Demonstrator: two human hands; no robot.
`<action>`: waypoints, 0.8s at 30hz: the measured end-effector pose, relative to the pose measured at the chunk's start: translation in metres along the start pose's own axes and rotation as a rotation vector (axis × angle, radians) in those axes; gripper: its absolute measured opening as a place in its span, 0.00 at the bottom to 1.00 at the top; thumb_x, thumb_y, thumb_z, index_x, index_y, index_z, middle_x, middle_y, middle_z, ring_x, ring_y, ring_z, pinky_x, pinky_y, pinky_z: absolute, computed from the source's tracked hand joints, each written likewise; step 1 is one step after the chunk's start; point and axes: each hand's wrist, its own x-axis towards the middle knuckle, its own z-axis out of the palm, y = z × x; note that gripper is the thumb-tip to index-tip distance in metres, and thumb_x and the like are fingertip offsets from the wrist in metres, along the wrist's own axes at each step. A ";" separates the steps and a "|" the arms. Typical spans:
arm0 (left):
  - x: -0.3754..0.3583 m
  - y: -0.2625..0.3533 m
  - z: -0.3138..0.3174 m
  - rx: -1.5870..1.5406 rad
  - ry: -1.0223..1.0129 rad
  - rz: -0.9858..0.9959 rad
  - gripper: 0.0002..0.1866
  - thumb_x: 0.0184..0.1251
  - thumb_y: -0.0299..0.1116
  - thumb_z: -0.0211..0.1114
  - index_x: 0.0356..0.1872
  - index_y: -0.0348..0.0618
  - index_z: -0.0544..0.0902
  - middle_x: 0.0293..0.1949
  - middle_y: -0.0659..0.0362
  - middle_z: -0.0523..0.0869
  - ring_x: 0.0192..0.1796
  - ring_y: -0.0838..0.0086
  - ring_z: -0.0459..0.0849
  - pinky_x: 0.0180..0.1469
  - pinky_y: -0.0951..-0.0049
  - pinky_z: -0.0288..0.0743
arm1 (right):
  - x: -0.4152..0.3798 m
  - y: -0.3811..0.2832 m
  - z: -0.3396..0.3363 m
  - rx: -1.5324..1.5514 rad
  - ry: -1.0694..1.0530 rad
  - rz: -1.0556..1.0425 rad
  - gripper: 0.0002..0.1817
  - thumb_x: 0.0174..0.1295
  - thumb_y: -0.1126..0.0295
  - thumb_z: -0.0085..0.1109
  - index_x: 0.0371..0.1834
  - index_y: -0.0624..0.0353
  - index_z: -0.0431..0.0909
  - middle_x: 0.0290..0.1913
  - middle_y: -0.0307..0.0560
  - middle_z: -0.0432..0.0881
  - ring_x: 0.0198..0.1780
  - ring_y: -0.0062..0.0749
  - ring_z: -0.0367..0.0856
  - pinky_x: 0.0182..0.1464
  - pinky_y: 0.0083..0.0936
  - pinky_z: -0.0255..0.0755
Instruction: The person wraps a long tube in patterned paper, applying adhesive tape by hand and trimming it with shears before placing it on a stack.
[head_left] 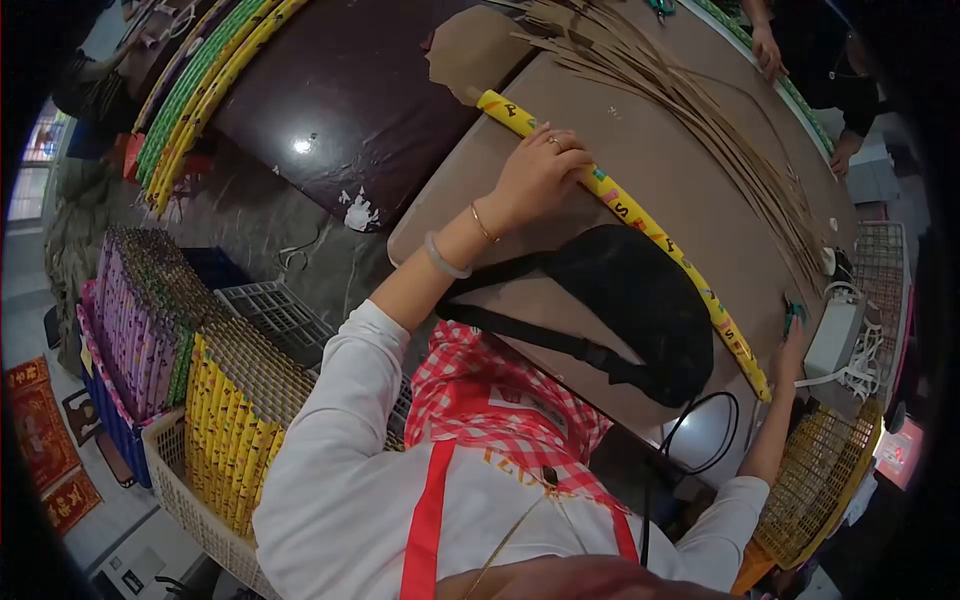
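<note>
A long yellow tube (640,218) with coloured letters printed on it lies slantwise across the brown table. My left hand (545,170) is wrapped around it near its upper end. At the table's right edge, my right hand (790,352) has its fingers closed at small green-handled snips (795,316); the fingers are small and partly hidden here. The tube's lower end is close to my right wrist. A black waist bag (635,310) with a strap lies between my arms, below the tube.
Thin brown strips (700,130) lie beyond the tube. Baskets of yellow tubes (225,440) and purple tubes (130,320) stand at left. A white power strip (836,335) with cables and a yellow wire basket (820,480) are at right. Another person's hand (768,50) shows at upper right.
</note>
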 end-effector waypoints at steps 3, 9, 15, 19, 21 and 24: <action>0.000 -0.001 -0.002 0.018 -0.015 0.029 0.15 0.55 0.29 0.63 0.45 0.48 0.78 0.44 0.58 0.79 0.52 0.64 0.75 0.60 0.60 0.64 | 0.015 0.026 0.013 -0.095 0.034 -0.002 0.28 0.53 0.84 0.41 0.62 0.67 0.60 0.64 0.62 0.59 0.64 0.54 0.59 0.64 0.39 0.56; 0.008 -0.012 -0.003 0.194 -0.192 0.102 0.17 0.55 0.33 0.64 0.47 0.49 0.77 0.44 0.59 0.79 0.52 0.66 0.75 0.58 0.66 0.65 | 0.024 0.051 0.022 0.047 0.047 0.053 0.26 0.47 0.82 0.49 0.55 0.68 0.66 0.55 0.64 0.65 0.58 0.58 0.62 0.61 0.42 0.57; 0.008 -0.007 -0.001 0.275 -0.264 0.128 0.15 0.55 0.34 0.63 0.46 0.48 0.77 0.44 0.60 0.79 0.50 0.66 0.76 0.56 0.68 0.66 | 0.033 0.043 -0.001 0.000 -0.118 0.009 0.21 0.45 0.80 0.56 0.46 0.67 0.67 0.49 0.63 0.67 0.55 0.57 0.64 0.58 0.41 0.61; -0.004 0.008 -0.001 0.270 -0.237 0.107 0.15 0.56 0.35 0.63 0.46 0.46 0.77 0.45 0.59 0.79 0.50 0.66 0.76 0.56 0.67 0.66 | 0.018 -0.014 -0.031 -0.170 -0.265 0.166 0.23 0.47 0.76 0.60 0.49 0.66 0.67 0.51 0.61 0.66 0.56 0.57 0.64 0.56 0.41 0.62; -0.007 0.008 0.002 0.288 -0.188 0.139 0.15 0.56 0.35 0.61 0.45 0.46 0.77 0.43 0.58 0.80 0.49 0.66 0.76 0.55 0.68 0.66 | 0.022 -0.003 -0.027 -0.130 -0.285 0.154 0.25 0.47 0.75 0.60 0.50 0.67 0.66 0.53 0.61 0.66 0.56 0.57 0.64 0.56 0.41 0.62; -0.009 0.008 0.002 0.276 -0.154 0.167 0.16 0.57 0.36 0.60 0.47 0.45 0.77 0.42 0.57 0.80 0.49 0.66 0.76 0.54 0.67 0.66 | 0.015 0.010 -0.022 -0.092 -0.185 0.162 0.30 0.49 0.71 0.62 0.56 0.67 0.64 0.57 0.59 0.63 0.56 0.56 0.64 0.56 0.41 0.62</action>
